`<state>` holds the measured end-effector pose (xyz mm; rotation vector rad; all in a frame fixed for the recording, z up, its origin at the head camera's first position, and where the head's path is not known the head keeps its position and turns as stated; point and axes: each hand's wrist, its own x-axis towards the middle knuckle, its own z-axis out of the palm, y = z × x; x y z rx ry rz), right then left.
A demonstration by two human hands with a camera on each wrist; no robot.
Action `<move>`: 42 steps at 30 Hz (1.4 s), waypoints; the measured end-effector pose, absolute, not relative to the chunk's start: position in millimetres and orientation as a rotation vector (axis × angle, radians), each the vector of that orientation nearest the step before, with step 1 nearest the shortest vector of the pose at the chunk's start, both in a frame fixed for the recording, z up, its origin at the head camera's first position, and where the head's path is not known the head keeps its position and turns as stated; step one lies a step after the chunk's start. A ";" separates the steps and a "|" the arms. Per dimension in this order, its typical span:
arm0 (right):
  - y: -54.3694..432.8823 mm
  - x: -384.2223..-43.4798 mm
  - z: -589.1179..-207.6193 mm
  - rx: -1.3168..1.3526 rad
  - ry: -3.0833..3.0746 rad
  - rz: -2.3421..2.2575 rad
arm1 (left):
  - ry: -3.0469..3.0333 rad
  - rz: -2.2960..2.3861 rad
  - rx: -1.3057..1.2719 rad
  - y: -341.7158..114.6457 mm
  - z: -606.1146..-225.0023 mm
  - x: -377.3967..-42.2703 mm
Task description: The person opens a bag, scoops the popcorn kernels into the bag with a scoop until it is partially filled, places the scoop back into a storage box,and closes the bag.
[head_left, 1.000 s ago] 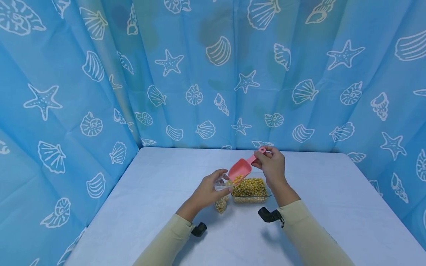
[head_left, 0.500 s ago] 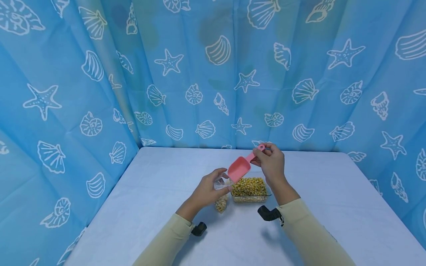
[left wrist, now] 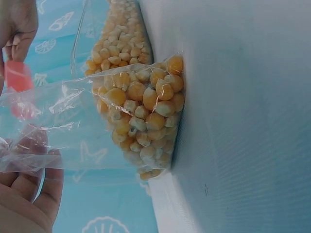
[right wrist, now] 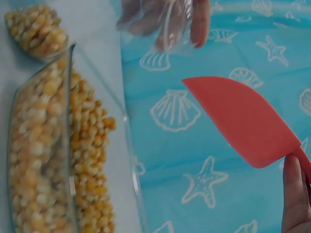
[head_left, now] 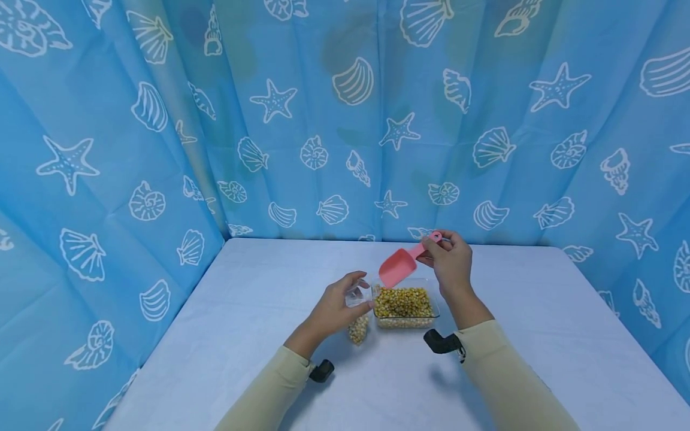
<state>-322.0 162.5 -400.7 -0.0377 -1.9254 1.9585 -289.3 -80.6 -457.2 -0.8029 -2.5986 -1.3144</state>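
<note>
My left hand holds the mouth of a clear plastic bag spread between thumb and fingers. Corn kernels fill the bottom of the bag, which hangs down close to the tabletop. A pink scoop is in my right hand, pinched by its handle. Its bowl looks bare inside and tilts down toward the left, above a glass container heaped with yellow corn kernels. A small space separates the scoop's tip from the bag's mouth.
The white-covered table extends around the container on every side. Behind it and to the left hangs a blue curtain printed with shells and starfish. A black wrist camera juts from the right sleeve, low over the table.
Kernels at the scoop's lip have gone into the bag. My right hand has then drawn the scoop up and right, away from the bag's mouth. The left hand stays almost still.
</note>
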 end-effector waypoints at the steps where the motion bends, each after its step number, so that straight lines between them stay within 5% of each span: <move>1: 163.8 -323.2 -403.2 -0.049 -1.932 1.957 | -2.600 -1.311 -0.801 -80.8 -457.0 -289.2; 42: 176.1 -336.8 -464.3 -0.190 -2.185 1.999 | -2.673 -1.279 -0.721 -80.1 -457.7 -288.3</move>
